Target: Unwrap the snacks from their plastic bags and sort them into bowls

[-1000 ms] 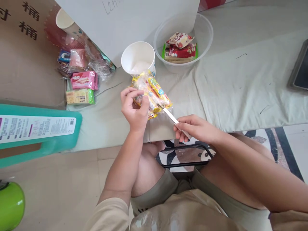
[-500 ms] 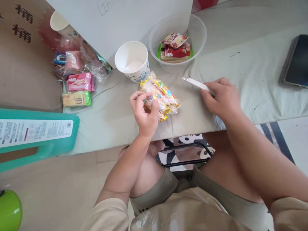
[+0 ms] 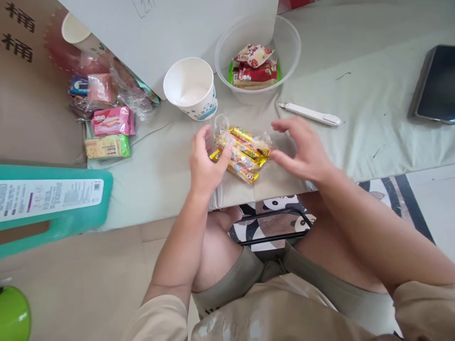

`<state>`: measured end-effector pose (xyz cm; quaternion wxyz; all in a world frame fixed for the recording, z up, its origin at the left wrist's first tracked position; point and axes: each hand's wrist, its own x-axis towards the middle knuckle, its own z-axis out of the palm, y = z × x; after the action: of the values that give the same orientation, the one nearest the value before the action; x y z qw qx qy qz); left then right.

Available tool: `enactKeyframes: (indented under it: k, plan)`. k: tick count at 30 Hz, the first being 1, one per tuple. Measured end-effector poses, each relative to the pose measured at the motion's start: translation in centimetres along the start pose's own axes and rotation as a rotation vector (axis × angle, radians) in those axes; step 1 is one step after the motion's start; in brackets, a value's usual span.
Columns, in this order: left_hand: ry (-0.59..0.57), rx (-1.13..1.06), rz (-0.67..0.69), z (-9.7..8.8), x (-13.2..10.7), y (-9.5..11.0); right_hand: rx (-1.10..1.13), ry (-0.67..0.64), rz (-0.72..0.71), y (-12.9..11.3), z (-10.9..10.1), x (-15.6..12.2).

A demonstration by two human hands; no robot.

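A clear plastic packet of several yellow-wrapped snack sticks lies on the cloth-covered table between my hands. My left hand is at its left end, fingers curved but apart, the thumb lying against the plastic. At the right end is my right hand, its fingers spread and the thumb close to the wrapper; whether it touches cannot be made out. Above that hand, a white utility knife rests on the cloth with its small blade tip pointing left. A white paper cup stands just behind the packet.
Behind sits a clear plastic bowl with wrapped snacks inside. At left lie several snack packs, including a pink one, beside a cardboard box. A teal container stands at the near left, a dark phone at far right.
My right hand has let go of the utility knife, leaving it on the table, and has moved left to the packet. The packet now lies flatter, and my left hand's fingers have spread.
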<state>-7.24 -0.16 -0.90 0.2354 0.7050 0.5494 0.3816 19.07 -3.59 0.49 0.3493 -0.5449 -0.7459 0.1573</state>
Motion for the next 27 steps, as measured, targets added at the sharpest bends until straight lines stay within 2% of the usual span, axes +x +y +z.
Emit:
enactKeyframes:
  k: [2,5,7,10,12,14,15,17,19,22,27]
  plan:
    - [0.023,-0.056,-0.112,0.4,0.5,0.0,0.086,-0.049,-0.047,-1.1,0.9,-0.1]
    - [0.098,-0.164,-0.252,0.4,0.8,0.5,0.089,-0.003,0.072,-0.8,1.4,0.2]
    - [0.119,-0.255,-0.341,-0.1,0.8,0.7,0.044,0.114,0.22,0.3,0.8,0.5]
    - [0.128,-0.326,-0.436,-1.2,0.7,0.5,-0.054,0.396,0.386,1.9,-1.0,0.9]
    - [0.157,-0.354,-0.457,-1.7,0.8,0.3,-0.115,0.598,0.344,2.0,-2.0,0.8]
    - [0.192,-0.383,-0.454,-1.8,1.0,0.3,-0.112,0.641,0.168,1.0,-2.3,0.3]
    - [0.199,-0.388,-0.446,-1.8,1.2,0.3,-0.085,0.568,0.052,0.2,-2.0,0.0]
    - [0.183,-0.362,-0.431,-1.6,1.5,0.2,-0.042,0.266,-0.179,-1.5,-1.0,-0.7]
    - [0.153,-0.326,-0.419,-1.5,1.7,0.0,-0.074,0.035,-0.293,-3.1,0.3,-1.3]
    - [0.111,-0.348,-0.422,-1.9,1.8,-0.5,-0.108,-0.051,-0.365,-4.1,1.2,-1.9]
    - [0.105,-0.443,-0.481,-3.1,1.8,-1.1,-0.067,-0.194,-0.505,-4.0,-0.6,-2.6]
